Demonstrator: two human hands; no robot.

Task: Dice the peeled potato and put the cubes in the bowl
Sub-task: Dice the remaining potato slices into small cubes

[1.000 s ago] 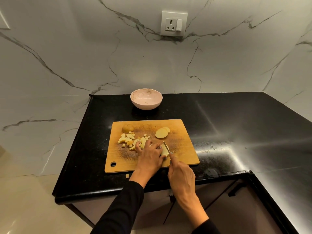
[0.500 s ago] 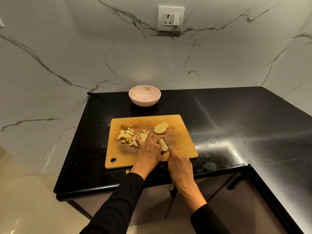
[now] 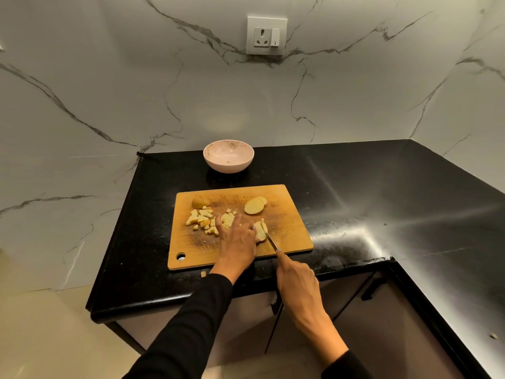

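Observation:
A wooden cutting board [image 3: 289,231] lies on the black counter. My left hand [image 3: 237,242] presses a potato slice [image 3: 261,230] down with its fingertips. My right hand [image 3: 296,277] grips a knife [image 3: 271,240], the index finger laid along its back, the blade at the slice's right side. A pile of potato cubes [image 3: 204,219] lies left of my left hand. Two round slices [image 3: 255,206] and a potato end piece [image 3: 200,201] lie farther back. A pink bowl [image 3: 228,156] stands behind the board, with no cubes visible inside.
One stray cube [image 3: 203,274] lies on the black counter [image 3: 369,192] in front of the board. Marble walls rise behind and to the right, with a wall socket [image 3: 266,35] above. The counter's front edge runs just below my wrists.
The knife has drawn back toward me along the slice, and a cut strip now stands apart at the slice's right edge. My left hand stays on the slice.

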